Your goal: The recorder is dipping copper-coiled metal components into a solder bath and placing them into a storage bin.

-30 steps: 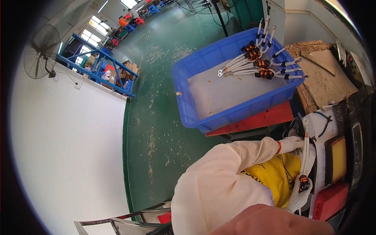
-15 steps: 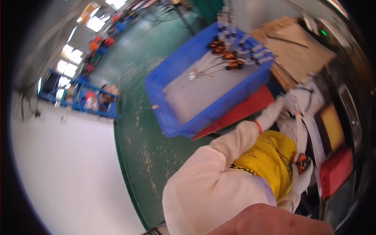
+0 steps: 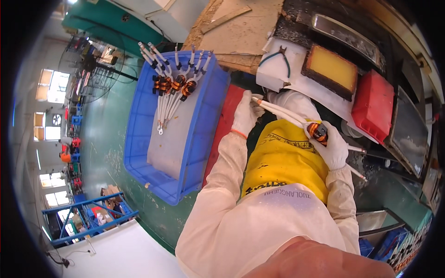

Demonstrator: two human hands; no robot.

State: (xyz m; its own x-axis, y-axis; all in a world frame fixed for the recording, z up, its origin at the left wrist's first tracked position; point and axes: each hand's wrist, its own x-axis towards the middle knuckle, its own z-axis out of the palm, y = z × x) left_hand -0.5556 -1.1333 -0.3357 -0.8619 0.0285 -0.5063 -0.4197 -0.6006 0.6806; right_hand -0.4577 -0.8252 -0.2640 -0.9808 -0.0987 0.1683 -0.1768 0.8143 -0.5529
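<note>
A copper-wound coil [image 3: 318, 131] with a black part on it and white sleeved leads [image 3: 282, 111] lies across my lap. My right hand [image 3: 333, 147], in a white glove, is wrapped round the coil. In its white glove, my left hand [image 3: 244, 115] grips the far ends of the leads; its fingertips are partly hidden. Two more leads stick out past my right hand, with bare metal tips. To the left, several similar coils [image 3: 178, 84] rest in a blue plastic bin [image 3: 195, 143], their leads bunched together.
On the bench ahead lie green-handled pliers [image 3: 281, 58] on white sheeting, a dark-framed block with a yellow top [image 3: 332, 68] and a red plastic tray [image 3: 372, 106]. Cardboard [image 3: 241, 34] covers the bench behind the bin. A red board [image 3: 227, 111] sits beside the bin, and a fan [image 3: 95, 65] stands farther left.
My view has swung to the right, so the bin appears farther left. The coil and its leads stay in my hands, now turned more sideways across the view.
</note>
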